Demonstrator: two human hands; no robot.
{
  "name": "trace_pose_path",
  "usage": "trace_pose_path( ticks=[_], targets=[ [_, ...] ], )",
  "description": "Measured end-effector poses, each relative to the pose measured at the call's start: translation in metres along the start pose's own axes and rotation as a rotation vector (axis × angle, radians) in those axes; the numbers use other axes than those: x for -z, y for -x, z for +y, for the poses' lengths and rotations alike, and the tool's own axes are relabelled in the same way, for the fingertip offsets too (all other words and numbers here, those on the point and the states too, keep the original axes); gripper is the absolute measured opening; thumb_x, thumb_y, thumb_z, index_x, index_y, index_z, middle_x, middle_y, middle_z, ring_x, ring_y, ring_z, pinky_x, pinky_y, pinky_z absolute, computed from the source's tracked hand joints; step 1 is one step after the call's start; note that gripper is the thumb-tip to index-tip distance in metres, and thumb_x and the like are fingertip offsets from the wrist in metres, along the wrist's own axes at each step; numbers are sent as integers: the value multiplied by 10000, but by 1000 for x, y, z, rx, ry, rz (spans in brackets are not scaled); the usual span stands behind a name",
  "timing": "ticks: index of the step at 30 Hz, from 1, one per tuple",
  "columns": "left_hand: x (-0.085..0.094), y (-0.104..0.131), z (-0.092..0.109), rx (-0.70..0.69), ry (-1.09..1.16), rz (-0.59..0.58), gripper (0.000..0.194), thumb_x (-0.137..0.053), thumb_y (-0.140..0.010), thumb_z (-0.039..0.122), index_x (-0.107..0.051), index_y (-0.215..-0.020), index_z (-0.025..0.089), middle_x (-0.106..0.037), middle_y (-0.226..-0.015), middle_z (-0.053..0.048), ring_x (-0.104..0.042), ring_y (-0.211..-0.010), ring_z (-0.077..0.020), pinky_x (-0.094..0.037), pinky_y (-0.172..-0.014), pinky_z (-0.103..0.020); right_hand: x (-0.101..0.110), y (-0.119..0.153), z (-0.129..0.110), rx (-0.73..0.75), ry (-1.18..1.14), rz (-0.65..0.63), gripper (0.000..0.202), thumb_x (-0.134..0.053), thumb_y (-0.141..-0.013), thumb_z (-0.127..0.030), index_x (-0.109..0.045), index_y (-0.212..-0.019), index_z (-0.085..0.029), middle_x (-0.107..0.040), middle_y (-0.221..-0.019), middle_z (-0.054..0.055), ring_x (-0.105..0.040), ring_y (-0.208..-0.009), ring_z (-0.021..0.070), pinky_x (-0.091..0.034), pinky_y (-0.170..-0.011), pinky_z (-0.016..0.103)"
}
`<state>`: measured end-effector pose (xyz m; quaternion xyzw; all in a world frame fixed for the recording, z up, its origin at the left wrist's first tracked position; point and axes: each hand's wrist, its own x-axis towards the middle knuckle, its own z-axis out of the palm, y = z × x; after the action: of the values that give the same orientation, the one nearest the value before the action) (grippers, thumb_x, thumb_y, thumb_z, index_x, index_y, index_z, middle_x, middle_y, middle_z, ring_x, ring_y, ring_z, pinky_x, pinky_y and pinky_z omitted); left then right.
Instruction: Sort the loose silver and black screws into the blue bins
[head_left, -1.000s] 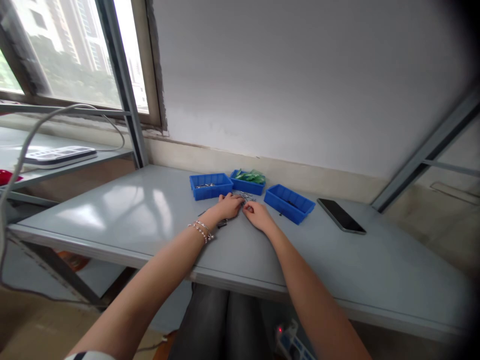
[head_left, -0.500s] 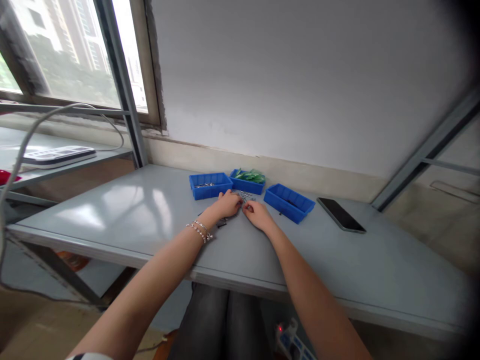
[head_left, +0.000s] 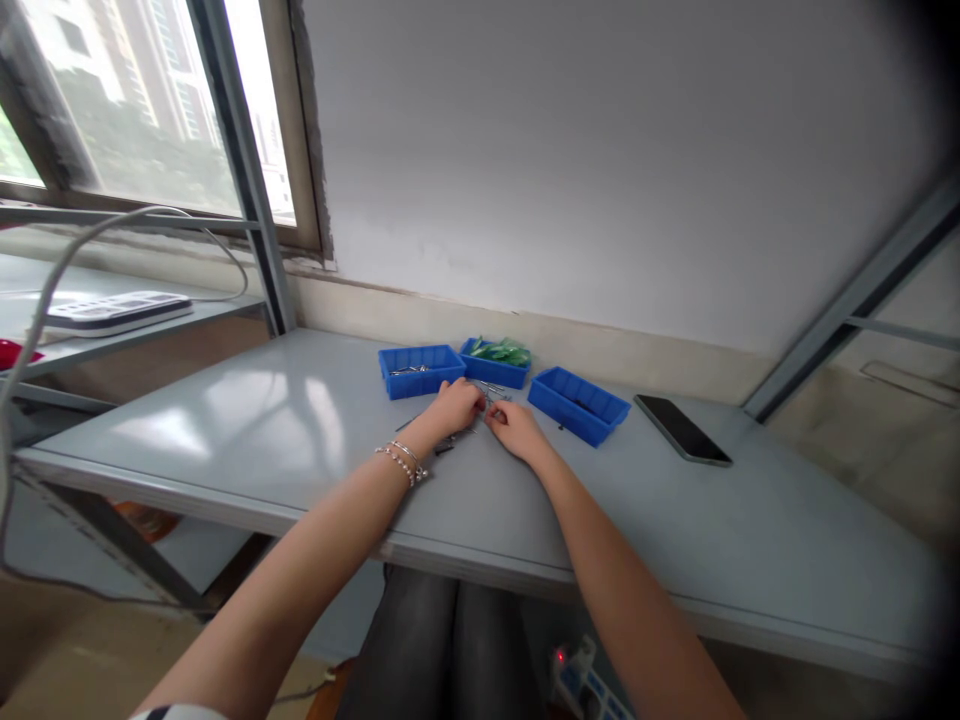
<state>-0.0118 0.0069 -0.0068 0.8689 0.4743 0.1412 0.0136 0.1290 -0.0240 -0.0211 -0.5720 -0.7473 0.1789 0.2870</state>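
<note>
My left hand (head_left: 456, 404), with bracelets at its wrist, is over a loose scatter of thin metal pieces that look like screws (head_left: 491, 387). Its fingers are curled together, and what they hold is too small to make out. Close by on the right, my right hand (head_left: 513, 428) has thumb and fingers pinched; anything between them cannot be made out. The fingertips of both hands nearly meet. More small dark pieces (head_left: 444, 449) lie partly hidden under my left wrist.
Behind my hands stand a blue bin (head_left: 420, 383) with metal pieces, a blue bin (head_left: 495, 375) with green plastic packets, and a blue bin (head_left: 577, 415) with small dark items. A phone (head_left: 682, 430) lies right on the grey table (head_left: 750, 540). A power strip (head_left: 120, 310) sits left.
My left hand has shifted very slightly, its wrist a little to the right. My right hand and the bins look the same.
</note>
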Motion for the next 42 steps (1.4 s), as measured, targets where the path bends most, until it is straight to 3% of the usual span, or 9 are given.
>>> trace_pose_path(
  ticks=[3,7,12,16,19,25,29,36,42],
  targets=[
    [0,1,1,11,4,-3,248,-406,-779,134,-618,-884,205,-601,-943,-70,-462,-1005,-234,-364,-830,-400,0,0,0,-4,-4,1,95,-491,-746,-169,-584,-759,-155,-481,-571,-5,-414,-563,105,-283,-557,216],
    [3,3,-1,129,-1,-8,233,-448,-791,232,-580,-979,193,-526,-1090,-109,-417,-1068,-273,-364,-852,-466,-1,0,0,0,-14,-2,83,-499,-740,-161,-581,-739,-152,-477,-558,-10,-404,-547,100,-276,-551,211],
    [10,4,-5,182,2,-134,187,-498,-780,270,-595,-915,184,-551,-1056,-109,-407,-1068,-294,-351,-857,-507,-1,-1,0,-6,0,5,82,-499,-752,-170,-579,-744,-153,-484,-563,-11,-413,-553,101,-282,-558,210],
    [9,2,-7,174,24,-154,146,-505,-776,230,-607,-873,190,-579,-1017,-94,-410,-1063,-293,-348,-849,-498,-1,0,0,-8,5,-3,81,-498,-755,-171,-577,-743,-161,-488,-564,-15,-411,-550,102,-281,-554,211],
    [7,0,-7,171,47,-110,145,-497,-790,237,-601,-875,185,-593,-992,-90,-428,-1049,-288,-344,-850,-475,0,0,2,-8,12,75,82,-494,-764,-194,-566,-736,-167,-514,-596,-5,-434,-574,112,-287,-560,217],
    [10,-3,-1,82,163,35,114,-517,-787,237,-594,-833,168,-624,-877,-45,-527,-882,-207,-369,-788,-327,6,-2,8,-86,-31,386,169,-457,-811,-290,-552,-880,-170,-563,-679,32,-508,-670,153,-315,-603,240],
    [10,-3,2,-21,304,80,77,-535,-769,183,-591,-806,146,-623,-776,-23,-532,-712,-130,-360,-649,-223,5,-3,9,-68,-25,352,221,-423,-831,-326,-575,-838,-166,-578,-703,50,-509,-669,162,-307,-588,244],
    [5,-3,3,-126,407,98,68,-539,-764,175,-591,-790,140,-613,-712,-10,-522,-657,-102,-351,-610,-197,4,-2,5,-52,-26,292,228,-417,-823,-280,-573,-700,-167,-553,-627,31,-480,-617,143,-276,-556,229],
    [7,-3,1,-25,359,163,78,-525,-761,162,-587,-807,153,-619,-741,-16,-516,-657,-109,-349,-597,-201,6,-3,8,-101,-47,321,289,-392,-822,-345,-564,-666,-174,-552,-603,41,-477,-586,151,-287,-556,242]
  ],
)
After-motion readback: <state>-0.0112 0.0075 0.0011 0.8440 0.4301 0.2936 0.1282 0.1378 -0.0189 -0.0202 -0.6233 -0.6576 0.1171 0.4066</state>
